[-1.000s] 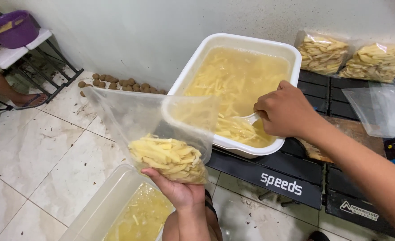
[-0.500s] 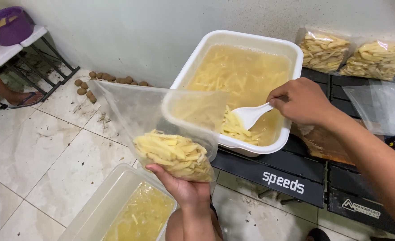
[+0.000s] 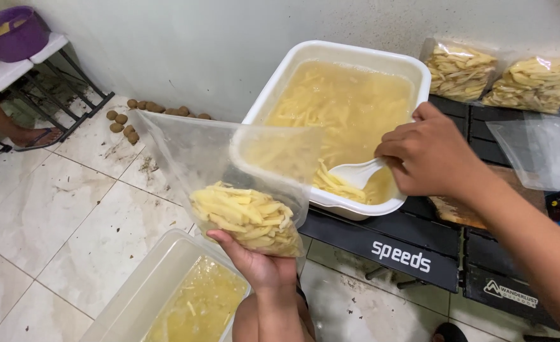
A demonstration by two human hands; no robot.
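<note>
The tub (image 3: 280,88) sits on the tabletop (image 3: 381,244), two filled bags (image 3: 460,69) behind it at right. A scoop (image 3: 356,172) rests in the tub. The held bag (image 3: 229,183) hangs before the tub's left side, above a bin (image 3: 140,297) on the floor (image 3: 58,215). Potatoes (image 3: 128,120) lie along the wall at left.

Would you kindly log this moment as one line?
left hand: holds clear plastic bag of potato sticks | right hand: white plastic scoop in white rectangular tub

1. The right hand (image 3: 435,158) is lifted out of the white tub (image 3: 273,95) and drawn back toward its near right rim.
2. The white scoop (image 3: 356,172), hidden a second ago, is now raised clear of the liquid.
3. A small heap of cut potato strips (image 3: 333,183) is carried on the scoop.
</note>
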